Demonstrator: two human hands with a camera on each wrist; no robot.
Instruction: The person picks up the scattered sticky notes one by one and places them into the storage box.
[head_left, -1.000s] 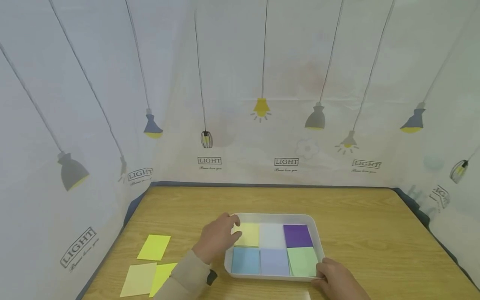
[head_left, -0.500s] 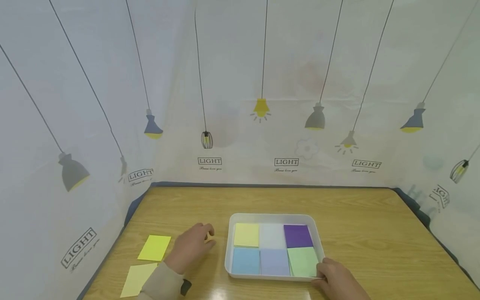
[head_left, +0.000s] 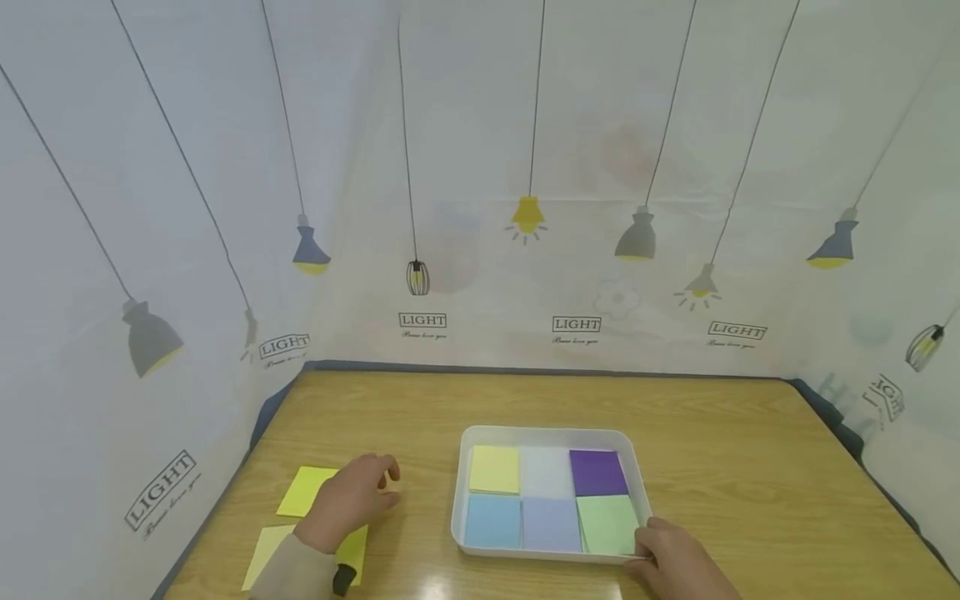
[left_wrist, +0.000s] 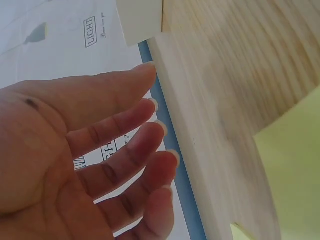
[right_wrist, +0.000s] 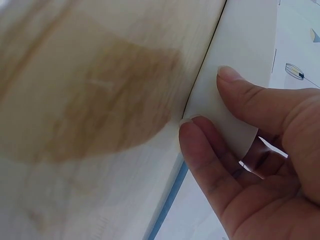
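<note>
A white tray lies on the wooden table, with square paper notes in two rows. Behind are pale yellow, white and purple notes; in front are blue, lavender and light green ones. My right hand grips the tray's near right corner, its thumb against the outer wall in the right wrist view. Left of the tray, my left hand hovers with loosely bent fingers and nothing in them. Its wrist partly covers loose yellow notes.
A paler yellow note and another bright yellow note lie at the table's left, partly behind the sleeve. White sheeting printed with hanging lamps encloses the table at the back and sides.
My left hand has moved left, away from the tray's left end to over the loose yellow notes. The right hand keeps its grip on the tray corner.
</note>
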